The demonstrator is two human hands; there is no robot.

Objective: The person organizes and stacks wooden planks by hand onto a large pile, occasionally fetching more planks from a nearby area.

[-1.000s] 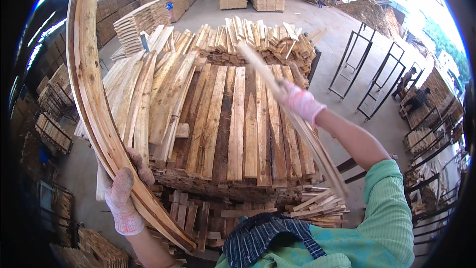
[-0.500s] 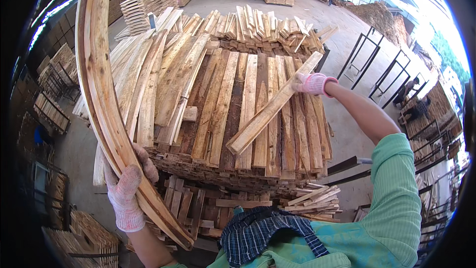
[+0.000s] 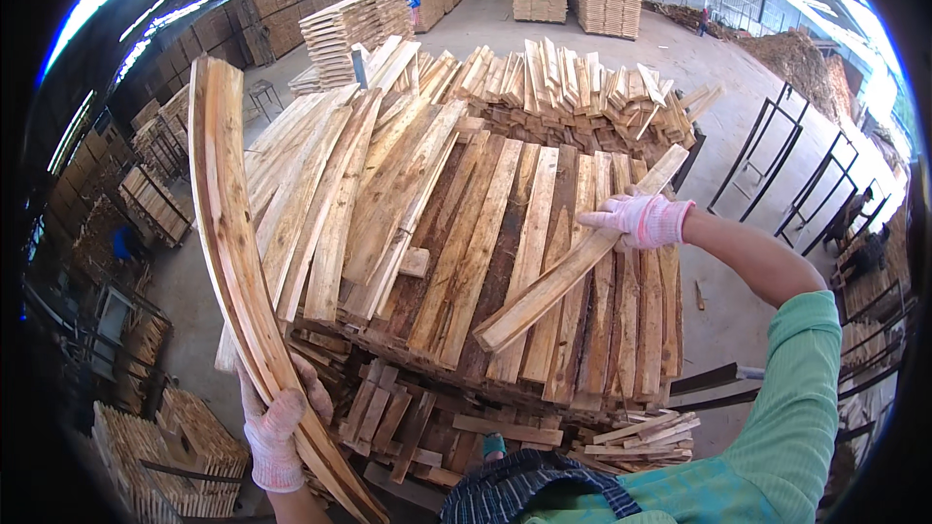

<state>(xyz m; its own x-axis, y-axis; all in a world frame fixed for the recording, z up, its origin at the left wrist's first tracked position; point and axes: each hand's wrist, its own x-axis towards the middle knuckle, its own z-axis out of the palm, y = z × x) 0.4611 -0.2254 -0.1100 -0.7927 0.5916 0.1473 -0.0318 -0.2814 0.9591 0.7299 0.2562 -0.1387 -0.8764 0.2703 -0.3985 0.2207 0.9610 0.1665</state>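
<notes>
My gloved left hand (image 3: 277, 427) is closed around the lower part of a bundle of long wooden boards (image 3: 233, 233), held upright and tilted at the left. The boards look curved in this wide view. At the right, my gloved right hand (image 3: 641, 218) grips a single wooden board (image 3: 544, 296) near its far end. That board slants across the top of a large stack of boards (image 3: 485, 243); whether it touches them I cannot tell. More pale boards (image 3: 340, 204) lie overlapping on the stack's left side.
Shorter offcuts (image 3: 641, 437) lie below the stack's near edge. Behind it is a heap of loose boards (image 3: 582, 87). Black metal frames (image 3: 762, 150) stand on the floor to the right. Tall board stacks (image 3: 607, 0) rise at the back, and a distant person (image 3: 704, 19) stands far right.
The view has shifted, so the stack appears lower and farther right. The left bundle has come down with my hand. Both hands keep their holds, and the right board still slants over the stack.
</notes>
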